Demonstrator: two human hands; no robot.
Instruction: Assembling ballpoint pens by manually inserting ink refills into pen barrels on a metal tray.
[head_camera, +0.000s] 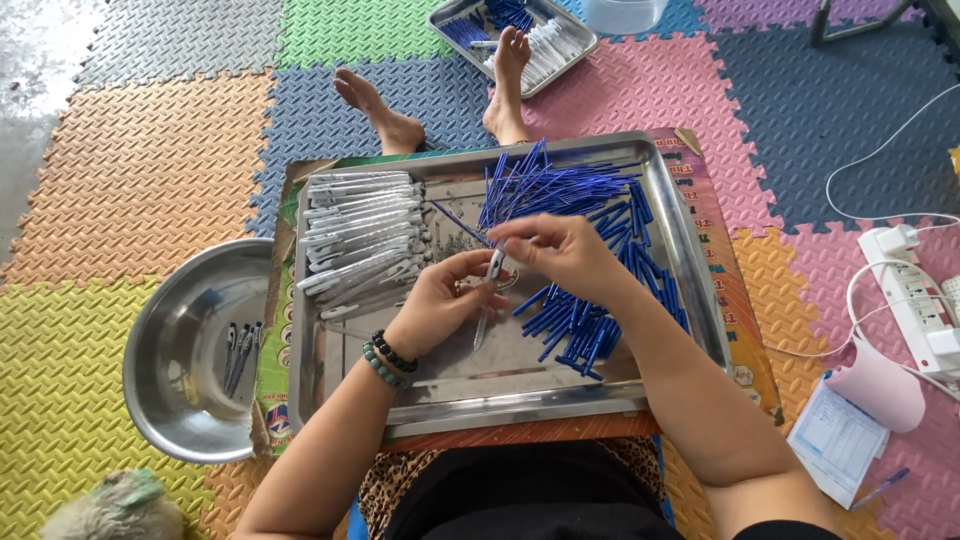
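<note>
A steel tray (690, 270) rests on my lap. My left hand (440, 300), with bead bracelets on the wrist, grips a clear pen barrel (486, 300) over the tray's middle. My right hand (565, 250) pinches the barrel's top end, fingers closed on it. Left of my hands lies a stack of clear white pen barrels (360, 235). A heap of blue refills (590, 250) spreads under and behind my right hand.
A round steel bowl (170, 340) with a few finished pens sits at left on the foam mats. A second tray (575, 45) of pen parts lies beyond my feet. A white power strip (915, 300), cables and paper slips are at right.
</note>
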